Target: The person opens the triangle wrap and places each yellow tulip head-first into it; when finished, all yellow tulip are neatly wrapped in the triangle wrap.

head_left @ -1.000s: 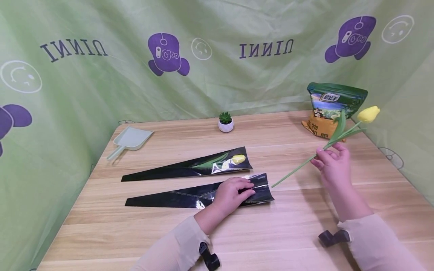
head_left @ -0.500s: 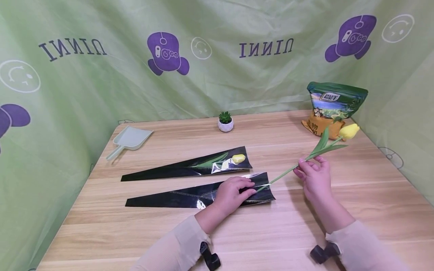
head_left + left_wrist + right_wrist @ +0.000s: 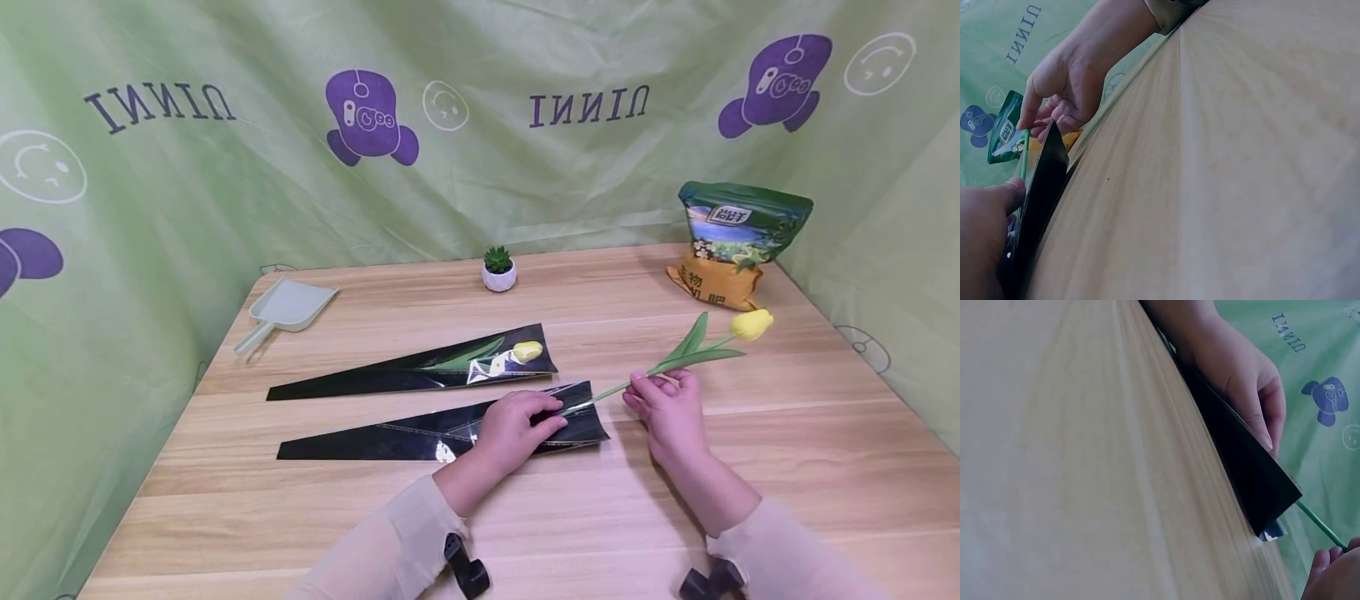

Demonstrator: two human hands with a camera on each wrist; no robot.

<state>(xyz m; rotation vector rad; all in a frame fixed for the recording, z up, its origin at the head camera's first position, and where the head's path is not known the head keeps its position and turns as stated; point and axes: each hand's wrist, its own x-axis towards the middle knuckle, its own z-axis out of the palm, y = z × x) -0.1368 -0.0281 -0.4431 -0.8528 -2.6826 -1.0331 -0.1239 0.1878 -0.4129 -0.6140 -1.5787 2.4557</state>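
Note:
A black, clear-fronted sleeve (image 3: 345, 442) lies on the table with its wide end to the right. My left hand (image 3: 510, 429) rests on it near that end, fingers bent a little, thumb and fingertips touching the film. My right hand (image 3: 672, 417) pinches the green stem of a yellow tulip (image 3: 752, 324) below its leaves. The stem's lower end is within the sleeve's mouth, close to my left fingertips; the bloom stays outside, up to the right. In the right wrist view, the stem (image 3: 1322, 526) runs from the sleeve (image 3: 1254, 469) to my right fingers.
Behind lies another black sleeve (image 3: 375, 380) containing a yellow tulip (image 3: 527, 351). A pale dustpan (image 3: 294, 304) is at the back left, a small potted succulent (image 3: 498, 271) at the back middle, and a green and orange bag (image 3: 738, 242) at the back right.
My right hand has moved left and down with the tulip, and the stem's lower end has gone from outside the front sleeve into its mouth. My left hand has hardly moved.

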